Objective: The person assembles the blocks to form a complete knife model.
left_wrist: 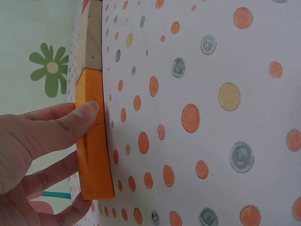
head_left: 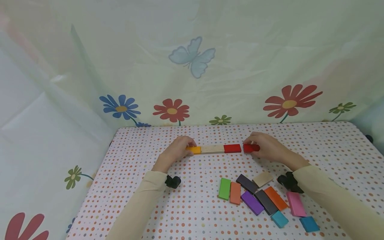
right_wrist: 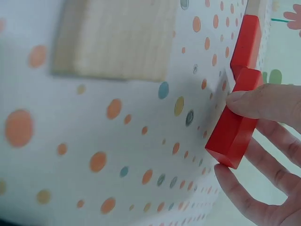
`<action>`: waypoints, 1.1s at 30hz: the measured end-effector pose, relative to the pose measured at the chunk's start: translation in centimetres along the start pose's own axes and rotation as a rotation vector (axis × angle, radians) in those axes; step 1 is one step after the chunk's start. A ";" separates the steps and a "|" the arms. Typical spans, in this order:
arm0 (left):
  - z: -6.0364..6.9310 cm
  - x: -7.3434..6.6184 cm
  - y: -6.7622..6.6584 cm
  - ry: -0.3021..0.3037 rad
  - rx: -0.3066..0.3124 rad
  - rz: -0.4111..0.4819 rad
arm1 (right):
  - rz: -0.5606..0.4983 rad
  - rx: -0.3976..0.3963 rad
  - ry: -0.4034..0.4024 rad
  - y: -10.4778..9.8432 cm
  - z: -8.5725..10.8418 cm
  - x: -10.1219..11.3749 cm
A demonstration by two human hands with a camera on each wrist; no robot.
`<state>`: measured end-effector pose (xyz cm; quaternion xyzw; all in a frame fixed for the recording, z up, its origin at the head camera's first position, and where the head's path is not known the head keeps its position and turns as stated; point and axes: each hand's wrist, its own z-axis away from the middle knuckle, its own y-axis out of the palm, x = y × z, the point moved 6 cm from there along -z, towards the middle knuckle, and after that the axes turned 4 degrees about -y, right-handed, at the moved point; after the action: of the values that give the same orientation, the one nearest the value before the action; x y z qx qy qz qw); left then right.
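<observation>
A straight row of blocks lies toward the table's far side: an orange-yellow block, plain pale wood, then a red block. My left hand holds the orange-yellow block at the row's left end. In the left wrist view, the thumb lies on that block and its end meets the pale wood. My right hand pinches a second red block by the row's right end. In the right wrist view, this red block is tilted, close to the row's red one.
Several loose blocks lie nearer on the dotted table, among them green, purple, dark grey, pink and blue. A pale wood block lies nearest the right wrist. A flowered cloth hangs behind.
</observation>
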<state>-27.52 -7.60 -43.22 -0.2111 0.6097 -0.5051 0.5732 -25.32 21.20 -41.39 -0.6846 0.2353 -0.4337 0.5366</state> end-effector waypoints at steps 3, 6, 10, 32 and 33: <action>-0.1 0.1 0.0 -0.001 0.001 0.001 | 0.006 0.013 -0.001 0.2 -0.7 0.0; -0.1 0.2 0.0 0.001 -0.002 -0.002 | 0.007 0.024 -0.013 0.5 -1.2 0.1; -0.1 0.1 0.1 0.011 -0.003 -0.003 | 0.008 0.043 -0.018 0.8 -1.7 0.0; -0.2 -0.2 0.1 0.030 -0.012 -0.038 | 0.002 0.090 -0.034 1.1 -2.2 0.1; -0.2 -0.3 0.1 0.031 -0.010 -0.039 | 0.005 0.087 -0.039 1.0 -2.2 0.1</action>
<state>-27.61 -7.24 -43.24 -0.2181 0.6169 -0.5164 0.5525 -26.98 19.61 -42.20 -0.6685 0.2073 -0.4286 0.5713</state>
